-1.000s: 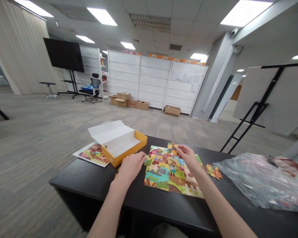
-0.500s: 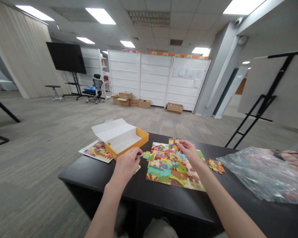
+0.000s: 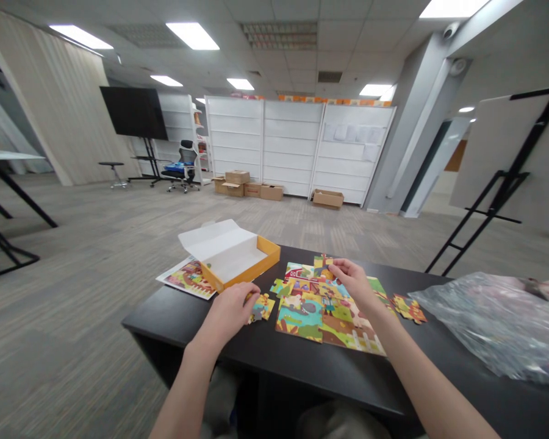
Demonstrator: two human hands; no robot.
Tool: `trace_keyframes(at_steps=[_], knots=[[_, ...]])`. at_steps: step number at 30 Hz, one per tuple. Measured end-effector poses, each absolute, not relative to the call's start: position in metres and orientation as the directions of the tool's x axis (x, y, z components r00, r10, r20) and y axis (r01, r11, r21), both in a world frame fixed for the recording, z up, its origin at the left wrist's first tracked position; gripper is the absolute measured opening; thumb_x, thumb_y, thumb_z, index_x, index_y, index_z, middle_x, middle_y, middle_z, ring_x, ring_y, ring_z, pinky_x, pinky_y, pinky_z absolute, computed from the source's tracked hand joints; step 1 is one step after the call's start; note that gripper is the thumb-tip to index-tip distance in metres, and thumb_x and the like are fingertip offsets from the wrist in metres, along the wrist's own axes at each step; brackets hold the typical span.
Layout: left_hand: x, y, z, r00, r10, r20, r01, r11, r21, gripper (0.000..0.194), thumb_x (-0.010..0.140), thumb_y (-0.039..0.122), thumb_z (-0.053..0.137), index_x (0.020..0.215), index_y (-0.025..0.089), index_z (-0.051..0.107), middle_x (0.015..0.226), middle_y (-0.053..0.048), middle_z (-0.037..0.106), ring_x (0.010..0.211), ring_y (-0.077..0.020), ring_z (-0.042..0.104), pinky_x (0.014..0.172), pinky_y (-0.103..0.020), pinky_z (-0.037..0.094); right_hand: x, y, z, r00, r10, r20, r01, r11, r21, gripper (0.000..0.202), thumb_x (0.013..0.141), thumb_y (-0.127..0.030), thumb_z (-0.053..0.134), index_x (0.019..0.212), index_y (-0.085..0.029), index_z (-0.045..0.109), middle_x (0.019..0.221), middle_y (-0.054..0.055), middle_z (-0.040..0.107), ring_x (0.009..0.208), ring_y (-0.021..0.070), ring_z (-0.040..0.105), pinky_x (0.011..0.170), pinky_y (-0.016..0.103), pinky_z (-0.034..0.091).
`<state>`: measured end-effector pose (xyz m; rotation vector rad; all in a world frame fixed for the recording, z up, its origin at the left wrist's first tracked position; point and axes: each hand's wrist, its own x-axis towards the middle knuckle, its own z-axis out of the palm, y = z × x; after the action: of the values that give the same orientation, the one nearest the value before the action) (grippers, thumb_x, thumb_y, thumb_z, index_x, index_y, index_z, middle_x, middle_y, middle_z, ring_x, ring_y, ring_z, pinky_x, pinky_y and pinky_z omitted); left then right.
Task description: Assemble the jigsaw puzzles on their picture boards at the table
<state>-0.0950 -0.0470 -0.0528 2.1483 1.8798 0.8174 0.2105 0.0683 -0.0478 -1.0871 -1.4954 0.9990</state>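
A partly assembled farm jigsaw puzzle (image 3: 302, 314) lies on the black table, its picture showing a barn, animals and a white fence. At its far edge my right hand (image 3: 354, 283) pinches a yellow-and-brown puzzle piece (image 3: 321, 266) between thumb and fingers. My left hand (image 3: 233, 311) is low over the table, left of the puzzle, with its fingers closed on a piece that they mostly hide. Just beside those fingertips are loose puzzle pieces (image 3: 262, 308) in yellow and grey. One green-and-yellow piece (image 3: 281, 288) touches or overlaps the puzzle's left side.
An open yellow box (image 3: 251, 269) with a white lid stands at the back left, partly over a printed picture sheet (image 3: 187, 279). More joined pieces (image 3: 409, 308) lie right of the puzzle, beside a clear plastic bag (image 3: 480, 329). The table's (image 3: 178, 329) left edge is close.
My left hand has drawn back and down from the puzzle's left edge to the loose pieces. My right hand stays at the far edge with its piece. The view has shifted slightly.
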Motion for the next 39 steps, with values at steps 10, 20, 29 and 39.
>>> trace_keyframes(at_steps=[10, 20, 29, 39], knots=[[-0.028, -0.008, -0.045, -0.011, 0.983, 0.181, 0.966, -0.037, 0.255, 0.038, 0.089, 0.045, 0.061, 0.114, 0.016, 0.063, 0.107, -0.015, 0.071, 0.107, -0.0348, 0.065, 0.089, -0.046, 0.049, 0.207, 0.063, -0.05, -0.137, 0.956, 0.26, 0.16, 0.28, -0.946, 0.046, 0.071, -0.059, 0.075, 0.088, -0.017, 0.069, 0.078, 0.005, 0.073, 0.068, 0.0174, 0.063, 0.058, 0.028, 0.044], [-0.029, 0.005, -0.056, -0.022, 0.984, 0.174, 0.901, -0.056, 0.43, 0.051, 0.078, 0.028, 0.07, 0.127, 0.02, 0.056, 0.123, -0.01, 0.069, 0.113, -0.0263, 0.065, 0.094, -0.035, 0.049, 0.232, 0.062, -0.029, -0.293, 0.936, 0.195, 0.099, 0.232, -0.968, 0.045, 0.073, -0.052, 0.077, 0.102, -0.019, 0.068, 0.072, 0.001, 0.07, 0.063, 0.0135, 0.06, 0.057, 0.024, 0.043], [-0.032, -0.007, -0.057, 0.109, 0.9, 0.423, 0.65, -0.387, 0.654, 0.065, 0.077, 0.025, 0.07, 0.139, 0.021, 0.049, 0.136, -0.008, 0.063, 0.121, -0.0241, 0.062, 0.106, -0.037, 0.049, 0.275, 0.054, -0.025, -0.739, 0.622, -0.26, 0.449, 0.167, -0.878, 0.022, 0.067, -0.035, 0.082, 0.082, -0.019, 0.077, 0.069, 0.001, 0.072, 0.056, 0.0122, 0.059, 0.05, 0.021, 0.044], [-0.021, -0.018, -0.052, 0.239, 0.85, 0.469, 0.621, -0.506, 0.599, 0.066, 0.077, 0.017, 0.068, 0.139, 0.024, 0.046, 0.137, -0.008, 0.06, 0.124, -0.0239, 0.058, 0.108, -0.038, 0.047, 0.272, 0.058, -0.028, -0.683, 0.676, -0.277, 0.539, 0.21, -0.816, 0.022, 0.058, -0.037, 0.087, 0.071, -0.021, 0.079, 0.066, 0.002, 0.074, 0.053, 0.0143, 0.06, 0.044, 0.021, 0.043]])
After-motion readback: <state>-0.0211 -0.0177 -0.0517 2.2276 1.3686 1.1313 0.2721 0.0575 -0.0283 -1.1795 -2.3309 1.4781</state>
